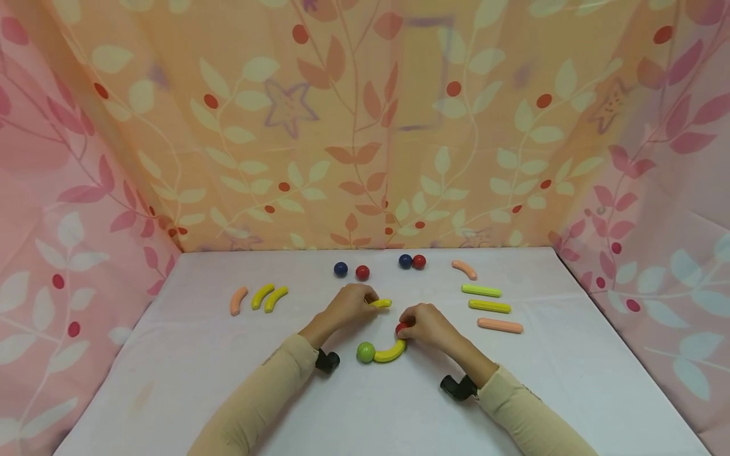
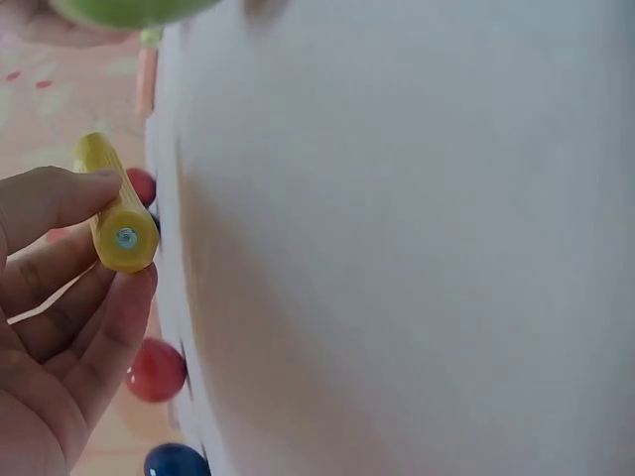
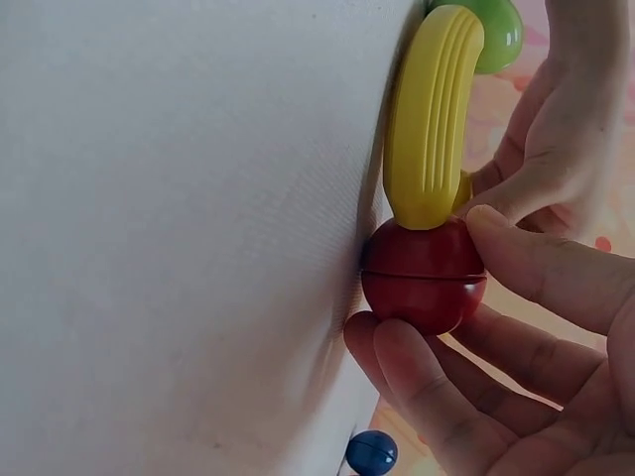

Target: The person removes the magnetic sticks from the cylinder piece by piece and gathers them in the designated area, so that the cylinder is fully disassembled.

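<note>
My left hand (image 1: 349,304) pinches a yellow curved stick (image 1: 381,303) between thumb and fingers. In the left wrist view its near end, with a small silvery disc in the middle, faces the camera. A red ball (image 3: 424,283) with a groove round its middle is gripped by the fingertips of my right hand (image 1: 429,324). Against that ball stands one end of a second yellow curved stick (image 1: 390,353), which has ridges along its side. At this stick's other end is a green ball (image 1: 366,352), so the three form a curved row on the white table.
Two more yellow curved sticks (image 1: 270,298) and an orange one (image 1: 238,301) lie to the left. Blue balls (image 1: 340,270) and red balls (image 1: 362,273) sit at the back. Rightward are another orange curved stick (image 1: 464,270) and straight sticks (image 1: 489,306). Patterned cloth (image 1: 353,126) surrounds the table.
</note>
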The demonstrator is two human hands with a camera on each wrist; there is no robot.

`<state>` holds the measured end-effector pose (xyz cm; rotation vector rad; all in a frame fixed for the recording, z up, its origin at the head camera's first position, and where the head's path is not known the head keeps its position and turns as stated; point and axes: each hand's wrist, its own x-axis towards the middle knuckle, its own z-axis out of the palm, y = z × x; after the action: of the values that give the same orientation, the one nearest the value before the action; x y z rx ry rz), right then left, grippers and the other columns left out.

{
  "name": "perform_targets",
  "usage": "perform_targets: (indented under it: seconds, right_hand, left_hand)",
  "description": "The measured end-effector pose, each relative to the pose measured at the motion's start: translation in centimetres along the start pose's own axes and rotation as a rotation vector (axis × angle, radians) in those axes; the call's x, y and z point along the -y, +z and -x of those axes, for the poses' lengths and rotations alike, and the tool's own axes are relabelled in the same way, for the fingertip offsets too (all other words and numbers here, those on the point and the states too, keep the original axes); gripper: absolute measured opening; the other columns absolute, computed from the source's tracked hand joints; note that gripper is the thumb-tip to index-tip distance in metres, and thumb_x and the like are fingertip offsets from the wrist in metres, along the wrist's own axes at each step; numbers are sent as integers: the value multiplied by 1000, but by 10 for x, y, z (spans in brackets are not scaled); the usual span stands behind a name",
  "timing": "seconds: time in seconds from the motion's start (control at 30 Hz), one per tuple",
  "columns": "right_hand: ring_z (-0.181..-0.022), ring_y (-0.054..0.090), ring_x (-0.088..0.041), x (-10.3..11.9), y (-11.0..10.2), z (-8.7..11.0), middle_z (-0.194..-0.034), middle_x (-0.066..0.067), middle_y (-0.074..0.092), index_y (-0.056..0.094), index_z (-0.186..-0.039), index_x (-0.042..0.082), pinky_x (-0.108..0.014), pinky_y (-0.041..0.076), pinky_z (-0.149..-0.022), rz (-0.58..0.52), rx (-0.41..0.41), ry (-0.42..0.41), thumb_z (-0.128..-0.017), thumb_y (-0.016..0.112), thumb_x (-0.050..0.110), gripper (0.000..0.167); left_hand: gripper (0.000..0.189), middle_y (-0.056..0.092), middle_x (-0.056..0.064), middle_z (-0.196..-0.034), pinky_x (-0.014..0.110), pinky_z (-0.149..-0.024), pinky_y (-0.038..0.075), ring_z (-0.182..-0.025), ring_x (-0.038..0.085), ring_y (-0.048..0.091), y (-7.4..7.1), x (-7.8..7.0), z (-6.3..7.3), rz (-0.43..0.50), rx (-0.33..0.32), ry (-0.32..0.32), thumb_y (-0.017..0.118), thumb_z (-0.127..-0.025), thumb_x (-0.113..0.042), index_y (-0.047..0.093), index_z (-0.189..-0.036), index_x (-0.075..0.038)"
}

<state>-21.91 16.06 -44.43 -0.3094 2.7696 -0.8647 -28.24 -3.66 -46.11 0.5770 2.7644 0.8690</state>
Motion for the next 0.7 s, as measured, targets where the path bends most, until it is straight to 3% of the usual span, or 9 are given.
perform_targets:
  seconds: [0.23,0.4,0.7]
  right_hand:
    - [-81,55,-15,0,-1,0,-87,-1,69,74,-101,6,-30,50,-76,-13,11,-1,-79,81,17,26]
    - [-81,55,-14,-1,-2,1,-87,-1,68,73,-105,5,-29,50,-75,-24,17,-12,-79,80,16,29]
    - [-80,55,-14,-3,0,1,-86,-1,68,74,-104,4,-29,49,-76,-20,14,-35,-79,80,14,27]
  left_hand:
    - [21,67,1,-89,28,-73,50,-79,16,57,-11,12,9,83,-57,-68,76,-84,-21,73,-102,-11]
    - [22,69,2,-93,29,-75,50,-84,17,57,-20,20,17,89,-110,-103,75,-86,-21,73,-106,-13]
    - [26,69,4,-96,31,-77,51,-88,19,59,-38,37,29,91,-174,-202,76,-85,-22,72,-106,-7]
